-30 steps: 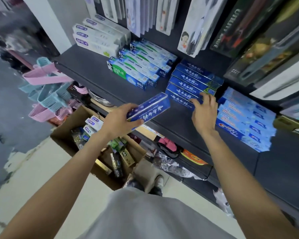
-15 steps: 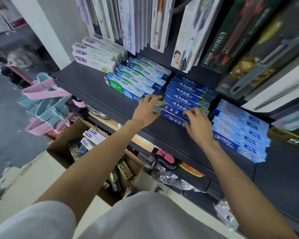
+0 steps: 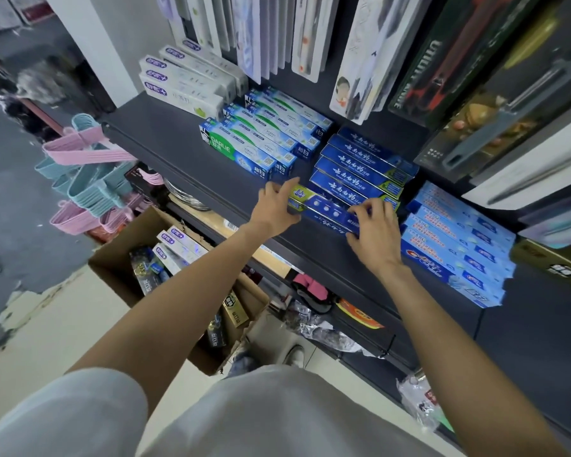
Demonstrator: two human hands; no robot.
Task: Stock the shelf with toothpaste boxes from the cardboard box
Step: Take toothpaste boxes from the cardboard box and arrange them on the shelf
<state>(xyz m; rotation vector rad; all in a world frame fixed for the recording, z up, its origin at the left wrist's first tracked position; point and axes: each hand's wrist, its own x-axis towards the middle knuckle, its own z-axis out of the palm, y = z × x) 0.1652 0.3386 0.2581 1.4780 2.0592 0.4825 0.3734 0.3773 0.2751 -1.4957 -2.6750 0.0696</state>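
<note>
- We wear a pale grey short-sleeved T-shirt, plain, with no print visible on it.
- Our left sleeve ends above the elbow; both forearms are bare.
- We see no watch, ring or bracelet on our left hand or right hand.
- Below, our light-coloured shoe shows beside a blue trouser leg.

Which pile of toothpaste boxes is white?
The white boxes with purple labels, farthest left on the shelf. Every other pile there is blue.
</note>
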